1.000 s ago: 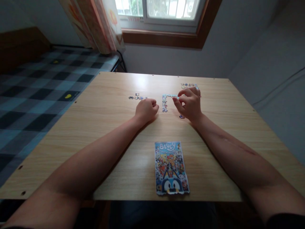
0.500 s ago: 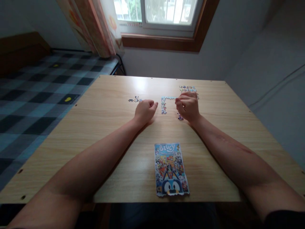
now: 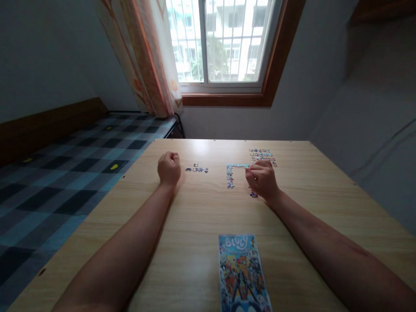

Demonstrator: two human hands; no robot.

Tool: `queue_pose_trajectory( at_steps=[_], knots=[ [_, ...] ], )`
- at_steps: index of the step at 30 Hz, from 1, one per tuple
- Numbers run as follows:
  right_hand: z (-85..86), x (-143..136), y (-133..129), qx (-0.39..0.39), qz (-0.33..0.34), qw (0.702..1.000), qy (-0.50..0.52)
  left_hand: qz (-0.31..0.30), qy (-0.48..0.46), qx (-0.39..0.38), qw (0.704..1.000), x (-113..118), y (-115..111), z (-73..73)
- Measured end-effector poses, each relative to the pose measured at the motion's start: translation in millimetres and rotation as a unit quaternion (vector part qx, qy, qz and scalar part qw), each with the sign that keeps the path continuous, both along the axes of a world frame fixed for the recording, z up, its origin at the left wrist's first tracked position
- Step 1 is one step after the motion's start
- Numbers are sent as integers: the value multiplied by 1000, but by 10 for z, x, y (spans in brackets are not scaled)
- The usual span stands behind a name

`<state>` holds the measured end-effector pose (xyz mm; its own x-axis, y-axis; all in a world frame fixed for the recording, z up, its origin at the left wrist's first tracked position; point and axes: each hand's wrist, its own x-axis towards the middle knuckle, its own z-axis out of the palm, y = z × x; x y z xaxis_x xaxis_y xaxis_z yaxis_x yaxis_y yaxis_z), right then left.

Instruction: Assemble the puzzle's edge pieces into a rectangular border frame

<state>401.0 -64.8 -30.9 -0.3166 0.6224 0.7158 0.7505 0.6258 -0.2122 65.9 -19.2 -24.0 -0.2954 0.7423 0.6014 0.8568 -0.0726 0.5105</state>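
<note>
My left hand (image 3: 169, 168) is closed in a fist on the left of the table, just left of a small group of loose puzzle pieces (image 3: 196, 169). Whether anything is inside the fist is hidden. My right hand (image 3: 261, 177) has its fingers pinched together at the right end of a partly joined jigsaw edge (image 3: 230, 175), which forms a corner with a top row and a left side. What the right fingers hold, if anything, cannot be made out. Beyond that hand lie rows of loose pieces (image 3: 260, 153), and a dark purple piece (image 3: 254, 195) shows below it.
A Bluey picture sheet (image 3: 242, 273) lies near me on the wooden table (image 3: 188, 216), cut off by the frame's bottom. To the left stands a bed with a checked cover (image 3: 81, 173). A window (image 3: 227, 43) and a curtain (image 3: 146, 65) are behind the table.
My left hand has moved left, from the right side of the small piece group to its left side, still closed. My right hand stays at the jigsaw edge. The view has tilted upward.
</note>
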Motion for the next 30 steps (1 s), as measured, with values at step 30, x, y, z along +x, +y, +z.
queue_pose_trajectory(
  at_steps=[30],
  knots=[
    [34,-64,-39,46,35,998,31,-199,203,-151,947,328,-102,152]
  ],
)
